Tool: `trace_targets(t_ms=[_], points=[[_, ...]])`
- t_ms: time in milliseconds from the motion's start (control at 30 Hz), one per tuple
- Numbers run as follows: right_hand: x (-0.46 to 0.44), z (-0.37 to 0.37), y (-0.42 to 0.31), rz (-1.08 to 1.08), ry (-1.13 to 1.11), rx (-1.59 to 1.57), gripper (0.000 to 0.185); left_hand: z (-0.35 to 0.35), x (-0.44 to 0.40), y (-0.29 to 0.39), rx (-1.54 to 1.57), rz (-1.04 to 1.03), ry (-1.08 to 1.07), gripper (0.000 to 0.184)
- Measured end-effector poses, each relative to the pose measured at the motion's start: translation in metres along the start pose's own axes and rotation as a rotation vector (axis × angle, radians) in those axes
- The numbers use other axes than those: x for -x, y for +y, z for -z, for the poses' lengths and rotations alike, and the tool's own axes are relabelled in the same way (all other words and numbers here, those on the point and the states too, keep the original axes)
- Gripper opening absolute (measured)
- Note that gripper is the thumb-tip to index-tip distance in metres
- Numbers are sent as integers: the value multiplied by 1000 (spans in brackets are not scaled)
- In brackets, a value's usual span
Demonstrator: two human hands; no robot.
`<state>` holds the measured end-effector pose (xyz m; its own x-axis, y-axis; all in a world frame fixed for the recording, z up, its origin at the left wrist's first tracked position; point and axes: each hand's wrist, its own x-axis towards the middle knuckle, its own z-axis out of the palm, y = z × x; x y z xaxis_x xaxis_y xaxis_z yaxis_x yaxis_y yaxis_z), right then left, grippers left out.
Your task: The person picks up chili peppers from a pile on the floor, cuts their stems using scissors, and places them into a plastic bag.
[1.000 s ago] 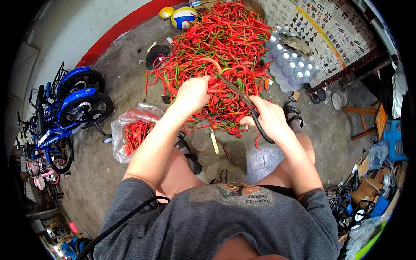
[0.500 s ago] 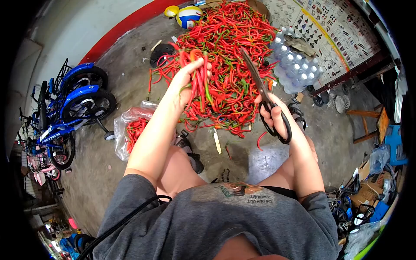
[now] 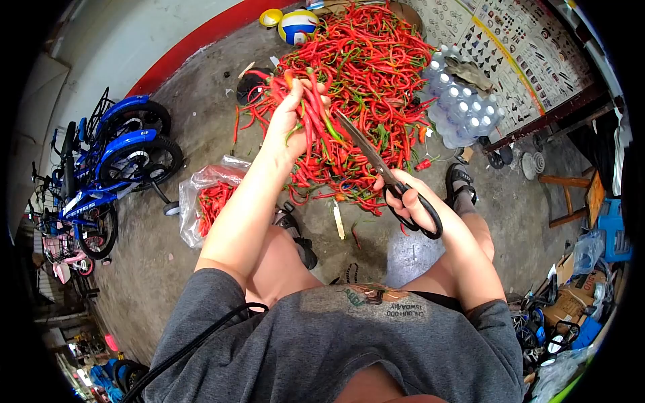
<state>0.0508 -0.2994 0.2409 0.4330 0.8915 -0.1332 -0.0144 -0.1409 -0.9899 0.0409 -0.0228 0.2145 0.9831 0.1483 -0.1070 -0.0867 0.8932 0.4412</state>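
Observation:
My left hand (image 3: 289,124) is closed round a small bunch of red chili peppers (image 3: 314,114), some with green parts, held above the big heap. In my right hand (image 3: 413,201) is a pair of scissors (image 3: 368,149) with black handles, my fingers through the loops. The blades point up and left, their tips close to the held chilies; they look closed together. Beneath both hands spreads a large heap of red chili peppers (image 3: 376,60) on the concrete floor. A clear plastic bag (image 3: 191,201) with more red chilies lies left of my left forearm.
Packed water bottles (image 3: 463,111) stand right of the heap. A volleyball (image 3: 297,27) and a yellow bowl (image 3: 271,17) sit behind it. Blue bicycles (image 3: 114,161) are at left. A wooden stool (image 3: 571,195) and boxes (image 3: 571,299) are at right. A knife-like strip (image 3: 338,220) lies on the floor.
My right hand has moved left and slightly down with the scissors, bringing the blades nearer the chilies in my left hand. The left hand has shifted only slightly.

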Motion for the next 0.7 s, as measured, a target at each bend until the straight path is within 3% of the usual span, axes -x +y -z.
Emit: trace_targets(t_ms=[133, 233, 267, 333, 367, 433, 700], points=[[-3, 6, 3, 27, 80, 150, 91, -10, 2, -10, -139, 48, 17, 30], [-3, 10, 14, 163, 138, 378, 58, -20, 5, -17, -189, 90, 53, 32], [-3, 10, 11, 162, 140, 379, 58, -22, 5, -18, -189, 92, 52, 32], [-2, 9, 4, 5, 125, 419, 84, -24, 6, -21, -216, 182, 4, 32], [-2, 11, 6, 5, 127, 420, 84, -24, 6, -24, -224, 175, -20, 32], [-2, 13, 12, 90, 158, 455, 57, -28, 7, -27, -218, 208, 13, 31], [0, 14, 13, 135, 194, 389, 62, -29, 10, -28, -180, 305, 52, 29]])
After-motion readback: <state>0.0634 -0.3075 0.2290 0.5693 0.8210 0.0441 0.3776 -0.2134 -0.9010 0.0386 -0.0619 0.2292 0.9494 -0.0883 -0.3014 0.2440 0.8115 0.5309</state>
